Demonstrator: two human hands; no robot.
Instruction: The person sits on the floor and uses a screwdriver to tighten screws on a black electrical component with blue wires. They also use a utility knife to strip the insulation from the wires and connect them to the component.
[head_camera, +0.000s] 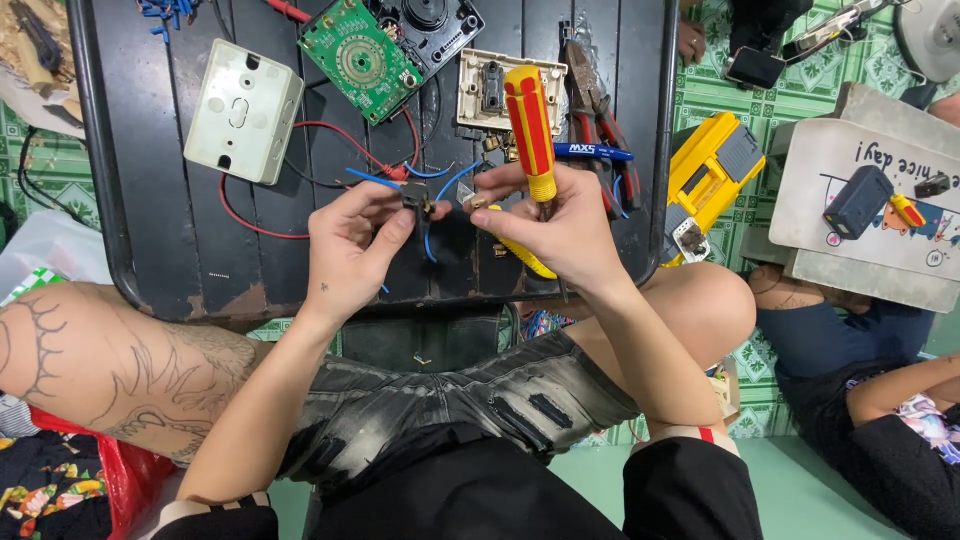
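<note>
Left hand (352, 240): closed around a small dark electrical part (416, 196), pinched between thumb and fingertips just above the near edge of the tray
Small dark electrical part: held over the black tray (140, 230), with blue wires (440, 180) running from it; its exact form cannot be made out
Right hand (560, 225): wrapped around the shaft end of a red-and-yellow screwdriver (530, 130), whose handle is pointed up and away from the body; a small brass-coloured piece (478, 203) is gripped at the fingertips, just beside the dark part
Hands: brought close together, fingertips almost touching at the centre of the view
Black tray: laid across the lap, slatted, dark and worn at the near rim
White junction box (243, 110): set on the left part of the tray, well apart from the hands
Green circuit board (362, 58): placed at the far side of the tray, tilted, red wires (250, 215) trailing from it
Beige switch plate (492, 90): lying behind the screwdriver handle
Pliers (595, 105): lying at the right part of the tray
Yellow tool (710, 175): seen off the tray, on the green patterned floor to the right
</note>
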